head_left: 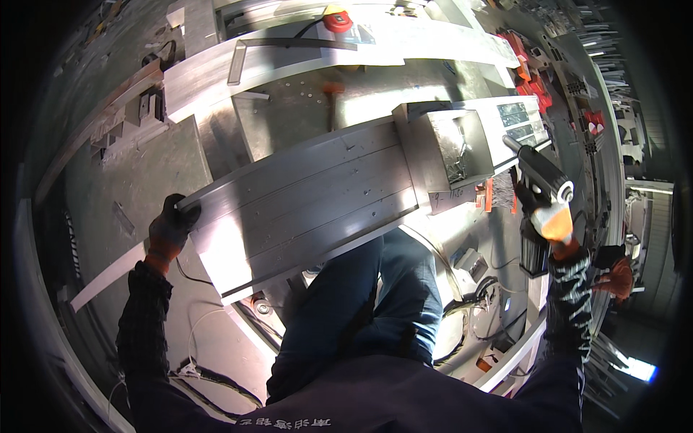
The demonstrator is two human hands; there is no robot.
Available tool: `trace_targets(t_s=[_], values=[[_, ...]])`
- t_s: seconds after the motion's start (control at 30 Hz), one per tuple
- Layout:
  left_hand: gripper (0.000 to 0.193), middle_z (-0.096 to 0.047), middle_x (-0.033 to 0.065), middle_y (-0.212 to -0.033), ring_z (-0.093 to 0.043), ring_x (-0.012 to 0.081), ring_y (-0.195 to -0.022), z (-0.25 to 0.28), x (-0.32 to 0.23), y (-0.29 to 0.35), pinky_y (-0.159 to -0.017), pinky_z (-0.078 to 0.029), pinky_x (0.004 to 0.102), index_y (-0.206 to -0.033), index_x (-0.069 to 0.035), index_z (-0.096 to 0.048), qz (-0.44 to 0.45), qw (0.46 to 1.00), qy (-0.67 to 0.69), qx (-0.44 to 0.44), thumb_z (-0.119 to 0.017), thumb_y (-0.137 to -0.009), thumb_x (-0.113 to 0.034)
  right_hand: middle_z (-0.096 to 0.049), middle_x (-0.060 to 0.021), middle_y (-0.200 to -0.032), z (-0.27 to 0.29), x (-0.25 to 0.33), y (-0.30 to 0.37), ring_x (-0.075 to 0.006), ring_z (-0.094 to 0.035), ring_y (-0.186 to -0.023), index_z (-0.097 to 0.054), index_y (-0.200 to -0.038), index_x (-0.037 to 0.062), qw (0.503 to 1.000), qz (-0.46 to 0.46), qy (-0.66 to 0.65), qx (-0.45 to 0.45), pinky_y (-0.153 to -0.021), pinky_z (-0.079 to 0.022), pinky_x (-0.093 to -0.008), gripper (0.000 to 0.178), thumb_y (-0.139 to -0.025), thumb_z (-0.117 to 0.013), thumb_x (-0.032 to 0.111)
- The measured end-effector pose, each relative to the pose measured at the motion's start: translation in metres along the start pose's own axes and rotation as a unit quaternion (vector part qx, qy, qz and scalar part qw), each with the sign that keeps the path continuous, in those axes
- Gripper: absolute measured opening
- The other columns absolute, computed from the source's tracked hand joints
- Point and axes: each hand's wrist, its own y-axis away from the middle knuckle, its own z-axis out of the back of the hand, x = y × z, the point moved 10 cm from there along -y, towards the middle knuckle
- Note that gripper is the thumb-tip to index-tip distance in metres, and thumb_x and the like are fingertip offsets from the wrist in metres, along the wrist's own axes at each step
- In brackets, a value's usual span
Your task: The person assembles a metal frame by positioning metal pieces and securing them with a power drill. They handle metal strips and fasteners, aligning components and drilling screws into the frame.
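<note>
A long grey metal panel with raised edges, lengthwise seams and small holes lies across the bench in front of my legs. My left hand, in a dark and orange glove, grips its left end corner, thumb on top. In my right hand, gloved alike, is a black pistol-shaped rivet gun, its nose aimed up and left near the panel's right end. An open metal box stands on the panel right of its middle, with small shiny slender pieces inside.
Beyond the panel, a pale metal beam crosses the bench; a red push-button sits behind it. A hammer lies between them. Red bins stand at the far right. Black cables run beneath, near my legs.
</note>
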Motion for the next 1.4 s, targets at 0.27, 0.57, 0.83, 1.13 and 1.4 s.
trace_targets(t_s=[0.27,0.57,0.83,1.13,1.4], values=[[0.060,-0.079,0.0150,-0.099,-0.077,0.0365,-0.096,-0.004,0.012,-0.002,-0.086,-0.058,0.0458,-0.131,-0.014,-0.058,-0.023,1.000,-0.002,-0.002,-0.071,-0.097,-0.062,-0.071,-0.0054,-0.091,-0.147,0.098,0.007,-0.0147,-0.070,-0.076,-0.068,-0.127,0.0045,0.960,-0.049,-0.174,0.213,-0.066,-0.057,-0.0319,0.032,-0.098,-0.076,0.016],[0.065,-0.080,0.0173,-0.106,-0.076,0.0403,-0.103,-0.002,0.003,-0.004,-0.093,-0.056,0.0474,-0.137,-0.014,-0.056,0.002,0.999,-0.031,0.038,-0.065,-0.098,-0.065,-0.073,-0.0079,-0.092,-0.227,0.130,-0.051,-0.0188,-0.074,-0.079,-0.071,-0.120,0.0031,0.916,0.312,0.047,0.249,-0.067,-0.061,-0.0342,0.028,-0.096,-0.075,0.017],[0.068,-0.080,0.0165,-0.103,-0.076,0.0396,-0.101,-0.006,0.010,-0.003,-0.090,-0.056,0.0478,-0.139,-0.013,-0.054,-0.012,0.999,-0.041,0.033,-0.062,-0.100,-0.068,-0.074,-0.0090,-0.095,-0.239,0.116,-0.063,-0.0197,-0.075,-0.082,-0.073,-0.110,0.0036,0.942,0.126,-0.073,0.303,-0.066,-0.061,-0.0340,0.016,-0.095,-0.072,0.012],[0.068,-0.080,0.0158,-0.102,-0.077,0.0393,-0.100,-0.006,0.011,-0.005,-0.090,-0.057,0.0475,-0.138,-0.013,-0.055,-0.022,0.999,-0.043,0.018,-0.063,-0.099,-0.068,-0.072,-0.0093,-0.084,-0.247,0.092,-0.063,-0.0196,-0.073,-0.070,-0.073,-0.102,-0.0002,0.921,-0.136,-0.226,0.286,-0.062,-0.061,-0.0347,0.021,-0.097,-0.072,0.020],[0.066,-0.081,0.0149,-0.100,-0.077,0.0384,-0.097,-0.005,0.011,-0.005,-0.087,-0.058,0.0474,-0.137,-0.013,-0.056,-0.029,0.999,-0.035,0.011,-0.065,-0.099,-0.066,-0.072,-0.0093,-0.084,-0.259,0.095,-0.063,-0.0207,-0.072,-0.069,-0.071,-0.110,-0.0002,0.887,-0.199,-0.260,0.326,-0.062,-0.061,-0.0344,0.027,-0.098,-0.073,0.024]])
